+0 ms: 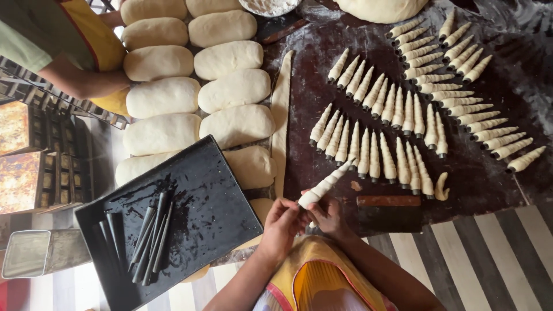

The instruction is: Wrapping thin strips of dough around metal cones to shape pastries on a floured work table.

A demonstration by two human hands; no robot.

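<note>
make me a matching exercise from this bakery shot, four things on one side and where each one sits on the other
Things:
1. black tray
2. bare metal cones
3. dough-wrapped cone
4. dough scraper

Places:
A. flat on the dark table, right of the hands
B. held between the left hand and right hand
C. overlapping the big dough loaves, lower left
D. lying loose in the tray

Pairs: 1-C, 2-D, 3-B, 4-A
</note>
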